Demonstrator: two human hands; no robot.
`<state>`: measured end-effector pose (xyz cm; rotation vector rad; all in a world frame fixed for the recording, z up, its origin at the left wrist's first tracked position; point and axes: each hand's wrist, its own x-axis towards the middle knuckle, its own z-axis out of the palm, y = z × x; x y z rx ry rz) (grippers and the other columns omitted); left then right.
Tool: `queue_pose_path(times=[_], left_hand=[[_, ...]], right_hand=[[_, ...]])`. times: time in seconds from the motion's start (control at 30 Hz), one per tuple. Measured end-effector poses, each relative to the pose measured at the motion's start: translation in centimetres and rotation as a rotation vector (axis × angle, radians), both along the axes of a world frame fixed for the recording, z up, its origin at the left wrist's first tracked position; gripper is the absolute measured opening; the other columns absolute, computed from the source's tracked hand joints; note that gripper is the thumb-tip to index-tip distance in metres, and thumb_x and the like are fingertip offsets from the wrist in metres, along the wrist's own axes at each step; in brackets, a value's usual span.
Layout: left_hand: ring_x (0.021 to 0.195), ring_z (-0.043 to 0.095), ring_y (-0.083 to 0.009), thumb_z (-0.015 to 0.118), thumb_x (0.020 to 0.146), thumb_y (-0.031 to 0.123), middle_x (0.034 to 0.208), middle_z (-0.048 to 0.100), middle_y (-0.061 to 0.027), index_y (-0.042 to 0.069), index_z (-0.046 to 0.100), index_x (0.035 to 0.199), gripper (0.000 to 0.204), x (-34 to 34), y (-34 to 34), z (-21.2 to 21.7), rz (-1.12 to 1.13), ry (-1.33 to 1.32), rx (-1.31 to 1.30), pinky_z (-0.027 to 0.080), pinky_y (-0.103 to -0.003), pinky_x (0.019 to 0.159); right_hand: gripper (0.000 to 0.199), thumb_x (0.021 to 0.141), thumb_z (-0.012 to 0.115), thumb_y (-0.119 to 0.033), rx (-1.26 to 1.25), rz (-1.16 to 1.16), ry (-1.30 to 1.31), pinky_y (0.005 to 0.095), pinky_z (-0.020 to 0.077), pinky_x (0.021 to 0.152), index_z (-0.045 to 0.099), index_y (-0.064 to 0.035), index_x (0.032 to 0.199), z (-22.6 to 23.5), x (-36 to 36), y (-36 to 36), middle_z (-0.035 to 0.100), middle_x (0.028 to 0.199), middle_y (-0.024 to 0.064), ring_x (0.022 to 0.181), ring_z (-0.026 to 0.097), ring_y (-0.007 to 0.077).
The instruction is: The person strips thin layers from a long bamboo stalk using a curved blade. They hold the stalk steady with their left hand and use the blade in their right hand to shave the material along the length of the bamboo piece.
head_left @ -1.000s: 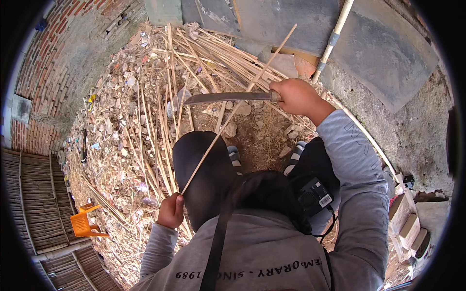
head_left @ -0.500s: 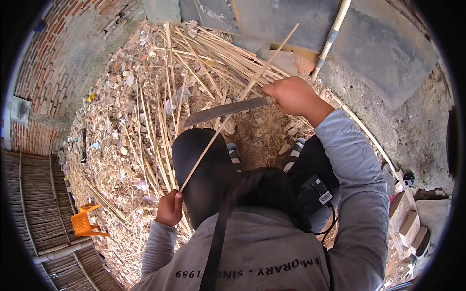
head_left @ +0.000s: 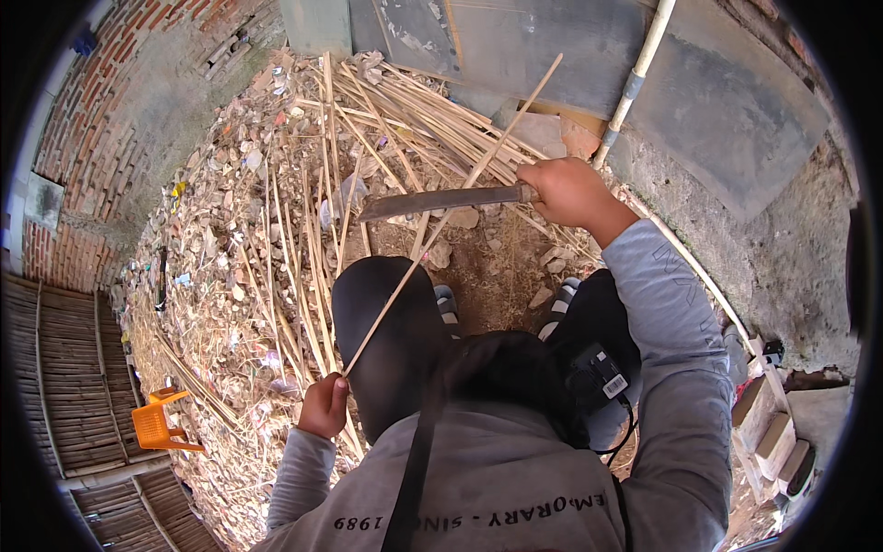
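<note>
My left hand (head_left: 324,407) is closed round the near end of a long, thin bamboo strip (head_left: 395,298), thumb along it. The strip slants up over my left knee to the far right, its far end free. In my right hand (head_left: 575,191), closed round the handle, is a machete (head_left: 414,203) with a dark, worn blade. The blade points left, nearly level, and crosses the strip beyond my knees. I cannot tell whether blade and strip touch.
Many bamboo strips (head_left: 432,109) are heaped at the far side, and more lie left of my knee. Rubble and litter (head_left: 212,248) cover the ground. A pale pole (head_left: 635,83) leans against grey panels (head_left: 708,120). An orange plastic chair (head_left: 156,425) stands at the left.
The machete has swung from a slant, tip low at the left, to nearly level. My right hand is slightly farther right; the left keeps its hold on the strip.
</note>
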<state>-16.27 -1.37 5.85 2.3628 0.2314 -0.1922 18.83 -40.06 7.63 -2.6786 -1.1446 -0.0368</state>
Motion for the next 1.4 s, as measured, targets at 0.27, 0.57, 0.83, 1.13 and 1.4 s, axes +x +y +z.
queue_pose_path(times=[0.27,0.57,0.83,1.13,1.4], left_hand=[[0.057,0.057,-0.0407,0.044,0.107,0.036,0.062,0.054,-0.0205,-0.001,0.056,0.080,0.047,0.1,0.5,0.4,-0.027,-0.012,0.057,0.043,-0.045,0.055],[0.056,0.057,-0.0427,0.051,0.104,0.031,0.061,0.056,-0.0205,0.003,0.056,0.079,0.038,0.9,1.0,1.3,0.017,-0.040,0.186,0.042,-0.049,0.052],[0.058,0.059,-0.0438,0.056,0.100,0.037,0.061,0.057,-0.0206,0.003,0.058,0.075,0.042,0.5,2.5,0.7,0.021,-0.098,0.217,0.044,-0.049,0.052],[0.055,0.057,-0.0437,0.057,0.099,0.037,0.057,0.054,-0.0213,0.002,0.056,0.070,0.046,0.3,3.0,-0.2,-0.048,-0.179,0.217,0.043,-0.048,0.051],[0.063,0.064,-0.0341,0.067,0.092,0.034,0.067,0.062,-0.0192,0.001,0.068,0.084,0.034,-0.2,2.9,4.2,0.051,0.063,0.129,0.049,-0.042,0.061]], right_hand=[[0.032,0.080,0.073,-0.015,0.268,-0.243,0.102,0.0463,0.0531,0.077,0.066,-0.0037,0.109,-1.6,2.2,-3.3,0.069,0.089,0.0218,0.088,0.067,0.0401],[0.033,0.092,0.073,-0.016,0.939,-0.214,0.937,0.0235,0.0454,0.059,0.062,-0.0084,0.123,2.6,-0.5,0.1,0.067,0.125,0.0035,0.066,0.051,0.0045],[0.042,0.087,0.074,-0.008,1.008,-0.308,0.868,0.0258,0.0487,0.062,0.062,-0.0075,0.128,2.1,-0.1,-0.2,0.064,0.115,0.0024,0.066,0.056,0.0086],[0.044,0.074,0.078,-0.009,0.534,-0.008,0.207,0.0389,0.0497,0.099,0.066,-0.0045,0.116,-1.4,0.7,-3.1,0.065,0.121,0.0162,0.115,0.063,0.0330],[0.037,0.074,0.073,-0.008,0.312,-0.023,0.239,0.0426,0.0527,0.084,0.066,-0.0073,0.111,0.8,-1.0,-1.6,0.069,0.102,0.0172,0.099,0.067,0.0358]])
